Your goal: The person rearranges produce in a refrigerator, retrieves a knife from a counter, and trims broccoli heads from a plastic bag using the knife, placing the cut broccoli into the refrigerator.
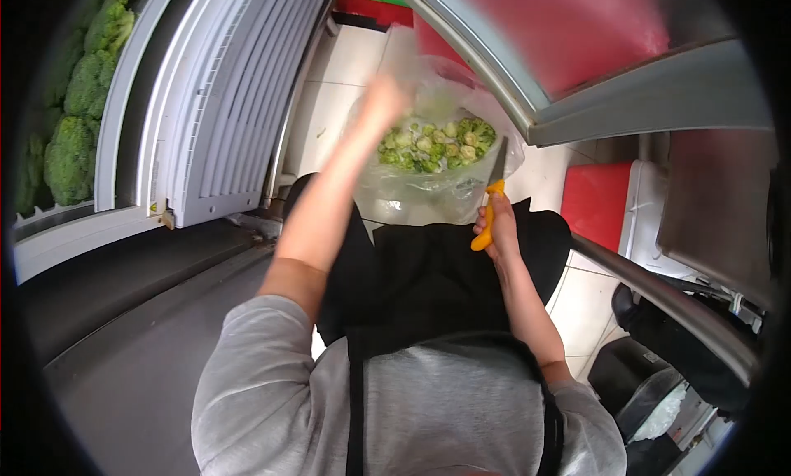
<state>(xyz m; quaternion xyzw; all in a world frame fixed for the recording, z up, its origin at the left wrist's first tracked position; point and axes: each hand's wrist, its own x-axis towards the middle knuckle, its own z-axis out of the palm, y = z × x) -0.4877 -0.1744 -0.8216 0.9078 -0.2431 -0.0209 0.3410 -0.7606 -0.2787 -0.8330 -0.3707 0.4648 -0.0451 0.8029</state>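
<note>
My right hand [503, 220] is closed around the yellow handle of a knife [489, 216], its blade pointing up and away beside a clear plastic bag. My left hand [389, 97] is stretched out over the left side of the bag. It is smeared by motion, so its fingers and anything in them cannot be made out; a pale blur extends beyond it. The plastic bag [428, 197] stands open on the floor before my knees. Inside lie many green broccoli pieces [437, 146], some showing pale cut ends.
Broccoli heads [78, 138] sit behind the rim of a case at the left, next to a white slatted panel [247, 89]. A metal-framed table [659, 97] juts in at the upper right. Below it stand a red-and-white box [597, 204] and a black bin [630, 377].
</note>
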